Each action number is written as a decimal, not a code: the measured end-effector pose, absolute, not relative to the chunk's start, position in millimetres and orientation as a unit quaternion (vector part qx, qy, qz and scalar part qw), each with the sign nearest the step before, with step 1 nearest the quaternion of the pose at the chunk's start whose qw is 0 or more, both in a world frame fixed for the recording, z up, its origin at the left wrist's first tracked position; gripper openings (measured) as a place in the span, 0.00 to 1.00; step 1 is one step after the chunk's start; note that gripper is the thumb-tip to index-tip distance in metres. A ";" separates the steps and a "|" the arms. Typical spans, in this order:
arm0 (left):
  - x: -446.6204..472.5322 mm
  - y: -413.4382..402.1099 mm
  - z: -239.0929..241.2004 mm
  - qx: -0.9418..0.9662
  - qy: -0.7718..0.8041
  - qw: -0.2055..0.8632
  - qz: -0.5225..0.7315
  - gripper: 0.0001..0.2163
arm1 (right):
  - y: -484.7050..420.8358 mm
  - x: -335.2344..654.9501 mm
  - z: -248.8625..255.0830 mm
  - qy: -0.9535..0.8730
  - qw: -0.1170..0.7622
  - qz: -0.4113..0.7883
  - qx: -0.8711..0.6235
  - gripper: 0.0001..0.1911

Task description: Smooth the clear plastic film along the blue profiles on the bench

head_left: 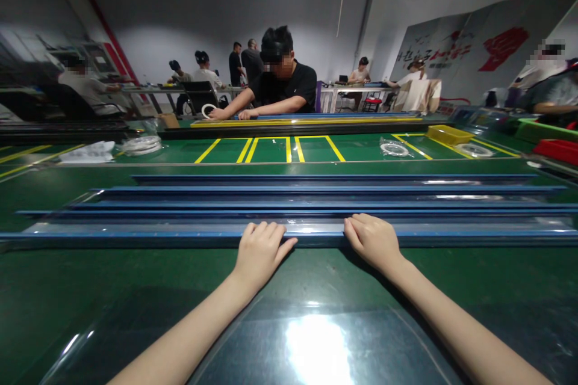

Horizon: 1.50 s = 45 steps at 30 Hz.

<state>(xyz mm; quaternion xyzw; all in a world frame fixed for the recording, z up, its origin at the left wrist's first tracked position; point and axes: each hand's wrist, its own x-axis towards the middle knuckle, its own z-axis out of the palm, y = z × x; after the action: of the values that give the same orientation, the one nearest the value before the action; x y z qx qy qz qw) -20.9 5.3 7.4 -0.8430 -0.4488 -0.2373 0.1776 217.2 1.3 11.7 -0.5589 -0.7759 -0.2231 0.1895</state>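
Head view: nearest blue channel [135, 240] runs lengthwise across the tabletop [36, 280], other blue channels [271, 197] behind, toward far edge. Left hand [261, 249]: fingers bent over its near wall, thumb outside, gripping. Right hand [374, 240]: fingers curled at same wall; can't tell if gripping.

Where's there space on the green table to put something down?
There's bare table between the middle yellow lines, beyond the blue rails. Another patch is left of the left hand, between the nearest rail and the clear sheet. It's crowded along the rails, where the right hand is too.
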 end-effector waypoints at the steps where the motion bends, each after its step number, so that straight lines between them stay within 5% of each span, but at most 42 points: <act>1: -20.9 5.4 7.7 -0.843 -0.449 0.177 -0.237 0.13 | 1.3 217.1 11.8 -0.776 0.189 -0.223 -0.559 0.21; 45: -20.1 2.0 7.8 -0.839 -0.456 0.166 -0.244 0.11 | 1.3 217.0 13.0 -0.782 0.189 -0.216 -0.553 0.22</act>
<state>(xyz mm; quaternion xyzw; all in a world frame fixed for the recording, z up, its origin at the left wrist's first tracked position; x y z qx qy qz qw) -20.1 2.0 7.8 -0.8395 -0.4564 -0.2439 0.1659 217.0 1.3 13.0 -0.5534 -0.7817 -0.2165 0.1893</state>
